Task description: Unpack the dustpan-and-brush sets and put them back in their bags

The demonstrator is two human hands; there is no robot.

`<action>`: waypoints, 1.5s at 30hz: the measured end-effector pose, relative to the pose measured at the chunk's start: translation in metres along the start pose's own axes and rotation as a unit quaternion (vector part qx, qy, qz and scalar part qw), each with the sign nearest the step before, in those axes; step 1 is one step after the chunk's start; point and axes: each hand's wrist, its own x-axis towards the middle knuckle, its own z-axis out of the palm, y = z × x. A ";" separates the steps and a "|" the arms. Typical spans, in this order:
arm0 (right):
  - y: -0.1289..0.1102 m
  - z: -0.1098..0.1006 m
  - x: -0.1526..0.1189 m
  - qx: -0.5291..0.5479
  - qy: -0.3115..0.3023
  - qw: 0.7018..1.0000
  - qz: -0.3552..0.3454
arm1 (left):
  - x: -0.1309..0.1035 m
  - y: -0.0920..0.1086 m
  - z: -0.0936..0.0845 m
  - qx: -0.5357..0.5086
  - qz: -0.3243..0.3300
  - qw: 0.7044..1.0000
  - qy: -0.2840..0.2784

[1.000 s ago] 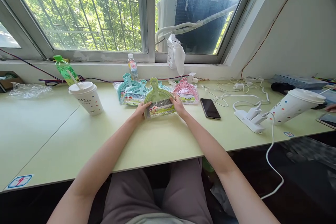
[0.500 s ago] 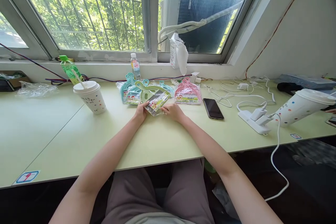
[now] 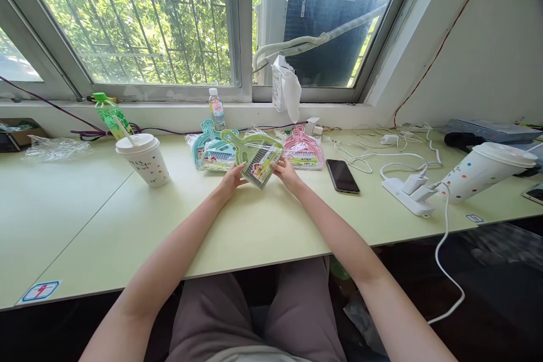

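Between my two hands is a green mini dustpan and brush set (image 3: 258, 159), wrapped in clear plastic with a printed label, tilted with its handle to the upper left. My left hand (image 3: 232, 177) grips its lower left edge. At the right edge, my right hand (image 3: 285, 173) pinches the wrapper. Behind it on the left lie teal dustpan sets (image 3: 212, 150) in plastic, partly covered by the green one. A pink dustpan set (image 3: 304, 150), also wrapped, lies just behind my right hand.
A phone (image 3: 343, 176) lies right of the pink set, beside a white power strip (image 3: 408, 197) with cables. Paper cups (image 3: 146, 161) stand at left and right. Along the window are a green bottle (image 3: 111, 116), a small bottle (image 3: 216, 110) and a tissue pack (image 3: 285, 87).
Both hands have raised the green set slightly and moved it right, turning its label more toward me. My right hand now holds higher on its right edge.
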 end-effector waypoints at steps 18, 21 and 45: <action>-0.031 -0.001 -0.010 -0.099 -0.063 0.993 0.001 | 0.018 0.012 -0.021 0.025 0.119 0.967 0.222; -0.035 -0.011 -0.008 -0.125 -0.073 0.989 0.016 | 0.015 0.019 -0.022 0.069 0.178 0.954 0.231; -0.043 -0.038 0.006 0.029 0.116 0.991 -0.056 | 0.023 0.037 -0.062 0.124 0.243 0.868 0.416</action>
